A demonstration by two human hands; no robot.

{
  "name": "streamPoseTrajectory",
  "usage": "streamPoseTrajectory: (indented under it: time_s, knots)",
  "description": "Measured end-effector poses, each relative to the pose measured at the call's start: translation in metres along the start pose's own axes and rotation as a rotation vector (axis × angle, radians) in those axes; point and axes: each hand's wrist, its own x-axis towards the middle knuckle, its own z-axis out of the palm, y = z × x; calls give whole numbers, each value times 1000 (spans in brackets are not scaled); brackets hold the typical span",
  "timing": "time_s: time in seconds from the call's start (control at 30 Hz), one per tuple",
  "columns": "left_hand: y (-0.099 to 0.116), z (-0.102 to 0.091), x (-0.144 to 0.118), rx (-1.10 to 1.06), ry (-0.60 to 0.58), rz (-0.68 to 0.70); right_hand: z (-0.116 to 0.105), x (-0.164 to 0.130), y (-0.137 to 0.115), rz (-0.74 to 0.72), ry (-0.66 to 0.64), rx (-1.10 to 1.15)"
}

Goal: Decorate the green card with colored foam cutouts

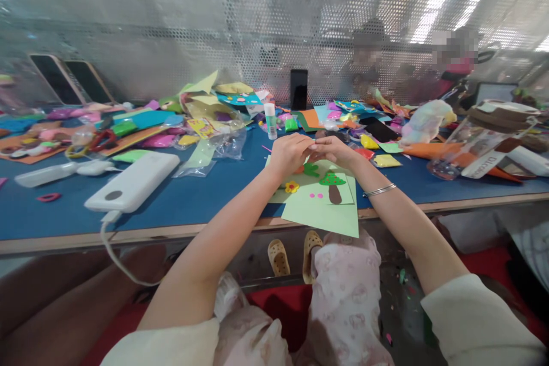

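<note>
My left hand (290,154) and my right hand (334,150) meet above the far part of a pale green sheet (319,220). Their fingers are closed and touch each other; whatever is between them is too small or hidden to make out. Below the hands, a tree shape (333,186) with a brown trunk and a red-dotted green top lies on the paper. To its left are two pink dots (316,195) and a yellow flower (292,186) with a red centre. A dark green piece (311,170) is partly covered by my fingers.
A glue stick (270,120) stands behind my left hand. A white power bank (134,182) with a cable lies at the left. A phone (299,90) leans on the mesh wall. Yellow packets (386,160), coloured paper and a clear jar (463,143) spread across the blue table.
</note>
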Motion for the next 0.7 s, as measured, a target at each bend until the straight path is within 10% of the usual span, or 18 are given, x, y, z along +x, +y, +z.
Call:
streamPoseTrajectory:
  time_s: [0.7]
  knots:
    - [-3, -1, 0, -7, 53, -11, -3, 0, 2, -3, 27, 9]
